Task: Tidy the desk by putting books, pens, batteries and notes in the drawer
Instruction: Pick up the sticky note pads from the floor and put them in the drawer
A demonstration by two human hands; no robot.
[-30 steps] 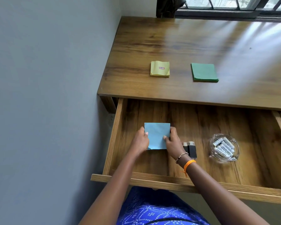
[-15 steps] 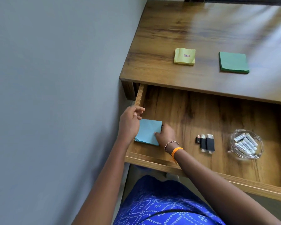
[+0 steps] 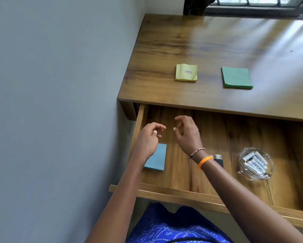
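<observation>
Your blue note pad (image 3: 156,159) lies flat near the drawer's (image 3: 173,192) front left corner, partly under your left hand (image 3: 148,140); both it and your right hand (image 3: 186,131) hang loosely curled, holding nothing.

Both of the person's bare forearms reach forward from the bottom of the view, side by side and a little apart, over the near-left part of the open drawer. The left hand (image 3: 148,139) hovers close to the drawer's left edge with its fingers loosely curled and the thumb near the fingertips, holding nothing. The right hand (image 3: 186,132) is raised slightly higher and further in, fingers relaxed and gently bent with nothing in them, and its wrist wears a thin beaded bracelet (image 3: 197,152) and an orange band (image 3: 205,162).
</observation>
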